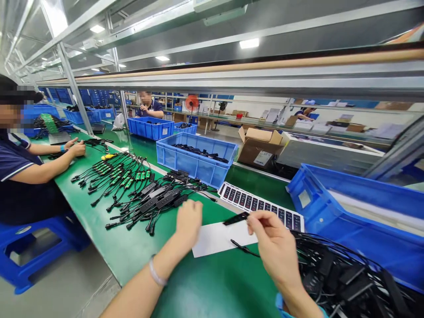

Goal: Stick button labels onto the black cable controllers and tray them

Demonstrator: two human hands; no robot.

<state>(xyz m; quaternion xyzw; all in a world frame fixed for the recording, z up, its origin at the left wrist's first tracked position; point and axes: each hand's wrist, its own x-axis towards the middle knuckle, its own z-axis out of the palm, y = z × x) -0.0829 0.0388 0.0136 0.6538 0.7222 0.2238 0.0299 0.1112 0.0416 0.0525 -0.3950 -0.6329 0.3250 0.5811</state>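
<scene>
The head camera looks down on a long green tabletop (pixel 132 251). The right hand (pixel 276 249) is near the middle of the view, its thumb and fingertips pinched shut on one end of a thin black strip (pixel 236 218), which sticks out to the left above a white sheet (pixel 215 238) lying flat on the tabletop. The left hand (pixel 188 225) rests with curled fingers at the left edge of that white sheet, just near a spread of black cables (pixel 159 201); whether it holds anything cannot be told, as only its back shows. A pale band circles the left wrist.

Just beyond the right hand lies a label sheet (pixel 261 204) printed with rows of dark rectangles. A tangle of black cables and boxes (pixel 341 274) is heaped at the near right, beside a blue bin (pixel 357 216). Farther off stands a second blue bin (pixel 195 161) holding dark parts, and right of it an open cardboard box (pixel 260 148).

At the far left a seated person in a dark shirt (pixel 20 176) rests both hands on the tabletop beside cables with green boards (pixel 115 174).
</scene>
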